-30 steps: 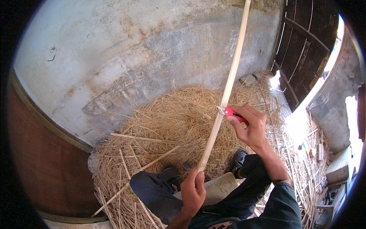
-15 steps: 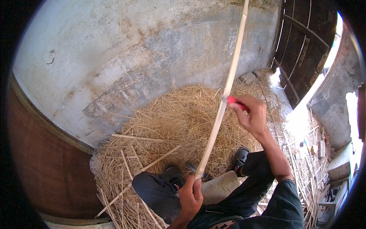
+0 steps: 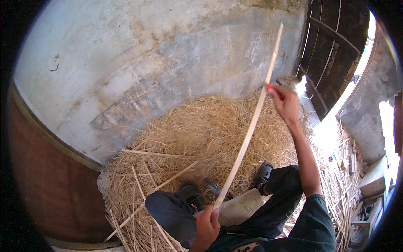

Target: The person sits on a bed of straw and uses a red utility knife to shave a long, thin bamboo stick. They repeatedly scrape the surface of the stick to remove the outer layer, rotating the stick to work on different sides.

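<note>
A long, pale strip of bamboo or wood [image 3: 247, 143] slants up and away from my lap, bowing slightly. My left hand [image 3: 208, 227] is closed around its near end, beside my knee. My right hand [image 3: 286, 107] grips a small red-handled tool [image 3: 270, 87], which touches the strip toward its far end. Most of the handle is hidden by my fingers, and the tool's working edge is too small to make out. The strip's far tip stands in front of the wall.
A heap of straw-like shavings [image 3: 210, 122] covers the floor against the wall [image 3: 176, 54]. Loose strips [image 3: 157, 154] lie at the left. A pale container [image 3: 241, 206] sits between my legs, near a dark, blade-like tool [image 3: 213, 186]. A plank door [image 3: 331, 54] stands far right.
My right hand and the red-handled tool have moved farther away along the strip. The strip's far tip has come into view; my left hand has hardly moved.
</note>
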`<state>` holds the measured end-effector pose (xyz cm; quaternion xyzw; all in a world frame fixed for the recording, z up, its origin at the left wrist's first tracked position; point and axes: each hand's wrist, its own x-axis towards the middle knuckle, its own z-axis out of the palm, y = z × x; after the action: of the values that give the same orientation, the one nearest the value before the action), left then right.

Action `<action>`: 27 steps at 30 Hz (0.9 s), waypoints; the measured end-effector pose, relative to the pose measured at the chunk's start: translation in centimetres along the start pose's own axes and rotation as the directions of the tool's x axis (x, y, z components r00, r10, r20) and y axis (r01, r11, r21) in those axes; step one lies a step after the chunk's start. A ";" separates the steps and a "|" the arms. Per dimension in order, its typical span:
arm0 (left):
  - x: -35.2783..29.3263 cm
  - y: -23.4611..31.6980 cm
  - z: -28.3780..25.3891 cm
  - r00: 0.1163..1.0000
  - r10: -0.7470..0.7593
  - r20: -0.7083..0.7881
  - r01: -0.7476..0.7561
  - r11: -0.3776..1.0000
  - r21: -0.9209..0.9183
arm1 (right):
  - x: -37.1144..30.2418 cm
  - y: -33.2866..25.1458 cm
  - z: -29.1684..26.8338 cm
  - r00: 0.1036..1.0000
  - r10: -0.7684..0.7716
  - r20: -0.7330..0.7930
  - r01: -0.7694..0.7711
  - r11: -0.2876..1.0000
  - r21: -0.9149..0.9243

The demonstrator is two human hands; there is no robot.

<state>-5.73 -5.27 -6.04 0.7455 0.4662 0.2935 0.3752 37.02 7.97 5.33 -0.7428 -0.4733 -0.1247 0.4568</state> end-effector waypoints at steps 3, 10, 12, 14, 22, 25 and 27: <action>-2.7 -2.2 -0.1 0.998 -0.034 0.044 0.032 0.999 0.040 | 3.6 8.8 -0.6 0.983 0.089 -0.159 -0.099 0.994 -0.054; -2.5 -4.2 -0.8 0.996 -0.069 0.053 0.074 0.992 -0.101 | 1.6 17.7 -0.4 0.956 0.295 -0.009 -0.293 0.946 -0.140; -0.7 -3.3 -1.0 0.975 -0.163 0.153 0.195 0.954 -0.227 | 0.6 18.7 0.3 0.951 0.261 0.165 -0.256 0.965 -0.050; 0.0 -3.0 -1.1 0.946 -0.252 0.203 0.311 0.883 -0.352 | -0.2 12.7 1.5 0.934 0.227 0.277 -0.267 0.957 0.117; 4.5 2.5 -0.8 0.965 -0.159 0.207 0.253 0.762 -0.596 | -5.5 -5.0 -2.1 0.814 0.060 0.577 -0.428 0.734 0.527; 5.2 4.4 -1.0 0.964 -0.160 0.212 0.260 0.727 -0.635 | -9.0 -8.2 -1.7 0.781 -0.100 0.617 -0.386 0.698 0.603; 5.7 5.0 -1.0 0.965 -0.155 0.210 0.255 0.730 -0.635 | -11.0 -9.4 -1.2 0.766 -0.145 0.626 -0.395 0.662 0.637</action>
<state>-1.94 -1.22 -0.84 0.5290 0.3849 0.3409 0.6751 23.87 1.79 4.50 -0.5218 -0.5498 0.3675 0.5389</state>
